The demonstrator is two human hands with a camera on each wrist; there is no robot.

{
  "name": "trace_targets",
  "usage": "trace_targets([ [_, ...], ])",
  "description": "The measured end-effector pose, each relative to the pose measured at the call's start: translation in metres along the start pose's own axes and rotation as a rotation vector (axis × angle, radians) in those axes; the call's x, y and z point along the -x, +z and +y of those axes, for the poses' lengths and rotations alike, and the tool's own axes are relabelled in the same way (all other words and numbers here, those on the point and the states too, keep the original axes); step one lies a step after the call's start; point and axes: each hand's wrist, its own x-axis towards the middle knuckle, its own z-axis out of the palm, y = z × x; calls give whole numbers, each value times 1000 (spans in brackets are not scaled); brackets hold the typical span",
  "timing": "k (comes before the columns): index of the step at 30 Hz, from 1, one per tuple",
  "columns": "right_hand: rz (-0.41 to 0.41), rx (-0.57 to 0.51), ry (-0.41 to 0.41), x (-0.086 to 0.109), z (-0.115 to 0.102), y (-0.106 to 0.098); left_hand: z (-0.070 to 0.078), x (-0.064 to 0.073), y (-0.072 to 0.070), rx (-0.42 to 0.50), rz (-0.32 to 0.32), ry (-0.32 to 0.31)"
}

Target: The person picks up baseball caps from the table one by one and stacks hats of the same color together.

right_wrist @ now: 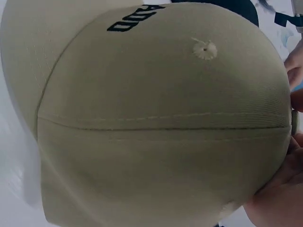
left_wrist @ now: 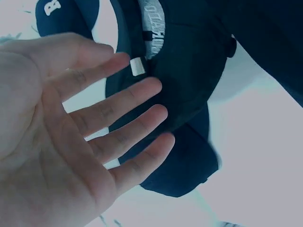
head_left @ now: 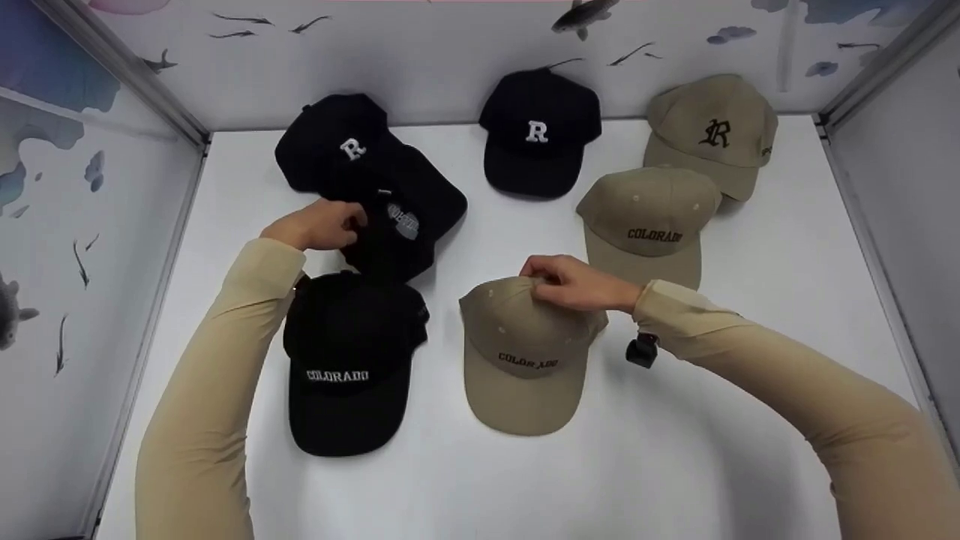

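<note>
My right hand (head_left: 581, 283) pinches the top of a beige cap (head_left: 517, 382) with dark COLORADO lettering, its brim toward me. In the right wrist view the crown of this beige cap (right_wrist: 165, 94) fills most of the picture, with the fingers at its right edge. My left hand (head_left: 319, 225) is at the left side of a black cap (head_left: 394, 251) with a pale lettered patch. In the left wrist view the left hand's fingers (left_wrist: 125, 106) extend loosely over this black cap (left_wrist: 194, 71), near a small white tag (left_wrist: 138, 66).
A black COLORADO cap (head_left: 349, 412) lies front left. Behind are a dark R cap (head_left: 322, 150) at left, another dark R cap (head_left: 540, 161) in the middle, and a beige R cap (head_left: 712, 112) at right, overlapped by a beige COLORADO cap (head_left: 652, 206). Printed panels (head_left: 420, 60) enclose the white table (head_left: 675, 450).
</note>
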Motion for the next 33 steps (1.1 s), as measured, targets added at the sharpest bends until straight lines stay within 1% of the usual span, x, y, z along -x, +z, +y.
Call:
trace_targets([
  [4,-5,33,-1,-1,5,-7,-4,-3,0,8,-41,-27],
  [9,5,45,23,-1,12,-12,-7,-7,1,6,-112,-70],
  [12,13,63,48,0,14,-13,-9,-9,3,5,-155,-74],
  [14,20,71,66,3,13,-13,-11,-10,4,-1,-173,-66],
  [18,34,48,95,12,10,-14,-14,-12,6,-9,-209,-65],
  [23,49,-23,140,25,10,-22,-16,-14,6,-19,-255,-107],
  [25,67,-25,169,29,12,-26,-15,-14,7,-19,-250,-121],
  [27,86,-14,186,33,14,-30,-16,-16,8,-22,-220,-120],
  [28,93,-11,189,35,15,-32,-16,-17,8,-28,-194,-117],
  [31,110,-23,166,40,18,-37,-17,-20,12,-60,-103,-95],
  [33,118,-32,147,44,20,-40,-18,-21,14,-97,-38,-82],
])
